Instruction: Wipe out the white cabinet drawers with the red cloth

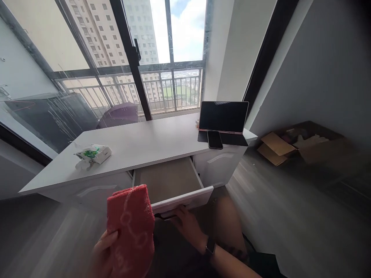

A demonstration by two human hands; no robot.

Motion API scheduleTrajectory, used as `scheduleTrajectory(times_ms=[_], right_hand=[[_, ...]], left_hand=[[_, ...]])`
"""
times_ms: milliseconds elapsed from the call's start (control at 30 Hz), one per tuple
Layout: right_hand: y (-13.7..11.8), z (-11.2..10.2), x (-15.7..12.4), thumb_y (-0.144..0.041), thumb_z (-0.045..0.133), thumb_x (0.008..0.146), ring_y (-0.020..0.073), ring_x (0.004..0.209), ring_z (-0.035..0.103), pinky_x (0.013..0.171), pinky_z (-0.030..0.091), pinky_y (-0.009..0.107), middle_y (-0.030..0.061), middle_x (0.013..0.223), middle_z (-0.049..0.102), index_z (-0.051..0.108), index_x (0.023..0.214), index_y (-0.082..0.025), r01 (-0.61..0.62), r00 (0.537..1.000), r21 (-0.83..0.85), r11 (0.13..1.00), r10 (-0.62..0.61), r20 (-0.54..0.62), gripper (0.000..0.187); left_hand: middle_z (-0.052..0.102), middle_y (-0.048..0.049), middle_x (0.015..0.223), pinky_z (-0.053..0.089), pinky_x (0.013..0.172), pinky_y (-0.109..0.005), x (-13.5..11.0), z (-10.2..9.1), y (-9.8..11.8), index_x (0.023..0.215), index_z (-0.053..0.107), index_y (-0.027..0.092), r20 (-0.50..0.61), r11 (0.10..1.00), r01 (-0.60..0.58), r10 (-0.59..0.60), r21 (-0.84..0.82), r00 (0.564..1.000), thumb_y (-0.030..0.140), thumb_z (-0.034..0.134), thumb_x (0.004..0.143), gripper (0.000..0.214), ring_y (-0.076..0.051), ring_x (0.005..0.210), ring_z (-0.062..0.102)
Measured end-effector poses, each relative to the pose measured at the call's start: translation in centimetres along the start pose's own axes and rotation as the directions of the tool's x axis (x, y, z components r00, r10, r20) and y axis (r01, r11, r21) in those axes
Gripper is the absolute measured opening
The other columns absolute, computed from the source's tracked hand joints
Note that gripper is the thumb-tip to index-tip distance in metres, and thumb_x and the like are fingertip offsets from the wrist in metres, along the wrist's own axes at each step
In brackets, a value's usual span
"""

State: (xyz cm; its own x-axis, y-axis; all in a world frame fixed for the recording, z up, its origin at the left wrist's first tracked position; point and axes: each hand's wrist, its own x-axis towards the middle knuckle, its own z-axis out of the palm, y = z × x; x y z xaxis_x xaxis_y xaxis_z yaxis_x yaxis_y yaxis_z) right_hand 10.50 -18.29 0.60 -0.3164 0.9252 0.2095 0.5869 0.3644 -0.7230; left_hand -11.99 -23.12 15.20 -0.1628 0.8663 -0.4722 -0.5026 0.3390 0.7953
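A folded red towel [130,227] with a pale printed pattern stands upright in my left hand [106,247], the thumb across its near side. My right hand [185,224], with a dark watch on its wrist, is at the front of a white drawer [188,197]. Its fingers curl over the dark drawer handle [164,217] below the front's upper edge. The drawer is pulled out from under the white desk [150,139], and its brown bottom shows with nothing lying on it. The towel hides the drawer front's left end.
A tablet [224,117] on a stand and a phone [215,139] are at the desk's right end. A pack of tissues [97,153] lies on the left. To the right on the floor is a cardboard box [313,144]. Windows rise behind the desk.
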Motion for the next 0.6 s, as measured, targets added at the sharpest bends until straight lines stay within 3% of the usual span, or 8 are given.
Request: scheduleTrajectory(times_ms=[100, 200, 367, 467, 533, 600], right_hand=[[0.0, 0.1, -0.8, -0.030, 0.059, 0.088, 0.0209, 0.094, 0.062, 0.078, 0.051, 0.032, 0.0029, 0.107, 0.063, 0.065, 0.102, -0.027, 0.005, 1.000, 0.038, 0.999, -0.005, 0.001, 0.015], [0.1, 0.4, -1.5, -0.029, 0.058, 0.089, 0.0202, 0.093, 0.062, 0.078, 0.050, 0.031, 0.0029, 0.105, 0.064, 0.066, 0.102, -0.028, 0.010, 1.000, 0.076, 0.997, -0.010, -0.007, 0.015], [0.1, 0.3, -1.7, -0.024, 0.061, 0.086, 0.0198, 0.090, 0.061, 0.076, 0.049, 0.030, 0.0025, 0.100, 0.063, 0.066, 0.095, -0.024, -0.021, 1.000, 0.115, 0.993, 0.020, 0.009, 0.010], [0.0, 0.1, -1.6, -0.021, 0.065, 0.083, 0.0200, 0.091, 0.061, 0.076, 0.048, 0.030, 0.0025, 0.099, 0.063, 0.066, 0.093, -0.023, -0.034, 0.999, 0.128, 0.991, 0.031, 0.022, 0.010], [0.0, 0.1, -1.6, -0.021, 0.066, 0.083, 0.0201, 0.091, 0.061, 0.076, 0.047, 0.030, 0.0024, 0.099, 0.063, 0.066, 0.093, -0.022, -0.036, 0.999, 0.129, 0.991, 0.033, 0.028, 0.010], [0.1, 0.2, -1.6, -0.022, 0.066, 0.083, 0.0200, 0.092, 0.061, 0.077, 0.047, 0.030, 0.0020, 0.100, 0.063, 0.066, 0.094, -0.023, -0.037, 0.999, 0.131, 0.991, 0.034, 0.030, 0.011]], left_hand=[[0.075, -0.0031, 0.075, 0.058, 0.061, -0.032, 0.1, 2.2, 1.1, 0.088, 0.071, 0.019, 0.044, 0.999, -0.003, 0.001, 0.036, 0.999, 0.018, 0.081, 0.048, 0.042, -0.027, 0.070, 0.070], [0.074, -0.0020, 0.079, 0.057, 0.060, -0.029, 1.1, 4.7, 2.3, 0.089, 0.068, 0.020, 0.175, 0.993, -0.009, -0.011, 0.114, 0.985, 0.018, 0.082, 0.053, 0.038, -0.021, 0.067, 0.069], [0.071, -0.0003, 0.090, 0.053, 0.064, -0.027, 6.1, 7.8, 5.0, 0.103, 0.061, 0.023, 0.393, 0.896, -0.198, 0.029, 0.397, 0.919, 0.026, 0.078, 0.065, 0.042, -0.017, 0.073, 0.065], [0.068, -0.0013, 0.093, 0.049, 0.067, -0.027, 9.7, 9.6, 5.5, 0.104, 0.060, 0.020, 0.513, 0.654, -0.455, 0.117, 0.605, 0.851, 0.032, 0.072, 0.069, 0.039, -0.018, 0.079, 0.062], [0.067, -0.0013, 0.088, 0.047, 0.068, -0.028, 11.9, 10.9, 4.8, 0.101, 0.060, 0.019, 0.588, 0.372, -0.609, 0.182, 0.701, 0.788, 0.032, 0.066, 0.072, 0.032, -0.019, 0.078, 0.060], [0.067, -0.0032, 0.088, 0.045, 0.070, -0.031, 13.7, 12.1, 3.3, 0.101, 0.059, 0.018, 0.654, 0.063, -0.674, 0.190, 0.736, 0.732, 0.031, 0.057, 0.077, 0.026, -0.020, 0.077, 0.059]])
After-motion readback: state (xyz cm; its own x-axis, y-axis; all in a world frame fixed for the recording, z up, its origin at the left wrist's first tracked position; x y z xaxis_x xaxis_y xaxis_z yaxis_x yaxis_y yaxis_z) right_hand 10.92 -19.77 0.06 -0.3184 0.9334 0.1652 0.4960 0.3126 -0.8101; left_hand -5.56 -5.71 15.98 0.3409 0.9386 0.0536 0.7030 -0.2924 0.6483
